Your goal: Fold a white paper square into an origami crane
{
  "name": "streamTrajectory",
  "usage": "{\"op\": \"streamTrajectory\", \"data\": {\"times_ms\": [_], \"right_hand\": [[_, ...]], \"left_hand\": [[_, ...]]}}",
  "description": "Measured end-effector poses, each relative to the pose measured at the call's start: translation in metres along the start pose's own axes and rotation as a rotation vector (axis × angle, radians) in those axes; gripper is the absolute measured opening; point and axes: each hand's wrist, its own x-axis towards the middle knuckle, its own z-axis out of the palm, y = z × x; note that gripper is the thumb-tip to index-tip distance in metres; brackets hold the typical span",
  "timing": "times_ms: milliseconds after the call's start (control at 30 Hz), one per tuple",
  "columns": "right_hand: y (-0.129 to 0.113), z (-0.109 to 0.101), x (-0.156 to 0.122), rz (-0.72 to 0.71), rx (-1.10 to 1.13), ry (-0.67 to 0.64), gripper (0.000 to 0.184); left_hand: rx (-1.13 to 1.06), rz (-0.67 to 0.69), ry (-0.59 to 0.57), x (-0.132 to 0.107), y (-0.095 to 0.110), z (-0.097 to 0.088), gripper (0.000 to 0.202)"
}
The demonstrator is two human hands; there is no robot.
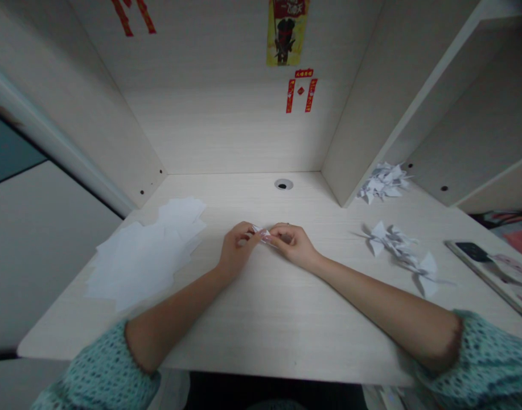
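Between my two hands, just above the middle of the desk, is a small folded piece of white paper [261, 232]. My left hand [239, 245] pinches its left end between thumb and fingers. From the other side, my right hand [294, 242] grips it with thumb and forefinger. The fingertips cover much of the paper, so its exact folds are hidden. Left of my hands lies a spread pile of flat white paper sheets [145, 253]. Several folded paper cranes [399, 247] lie in a loose row to the right.
A heap of more folded paper pieces [384, 182] sits behind the upright divider [350, 142] at the right. A phone [491, 267] lies at the desk's right side. A round cable hole [283, 184] is near the back panel, which carries red stickers [301, 91].
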Motion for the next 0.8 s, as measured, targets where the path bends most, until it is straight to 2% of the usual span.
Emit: {"op": "streamTrajectory", "data": {"times_ms": [200,433,667,800], "right_hand": [[-0.0015,0.0001,-0.0015,-0.026,-0.059,0.057,0.028],[-0.0009,0.0007,-0.0028,-0.057,-0.092,0.106,0.025],[-0.0006,0.0007,-0.0031,-0.075,-0.095,0.297,0.019],[-0.0008,0.0011,-0.0047,0.0,-0.018,0.285,0.021]], "left_hand": [[0.109,0.001,0.014,0.0002,0.0014,-0.0004,0.024],[0.048,-0.056,0.009,0.0035,-0.0036,0.0012,0.027],[0.006,-0.129,0.031,0.0034,-0.0032,0.0032,0.028],[0.077,-0.136,0.019,0.0007,-0.0039,0.0027,0.031]]}}
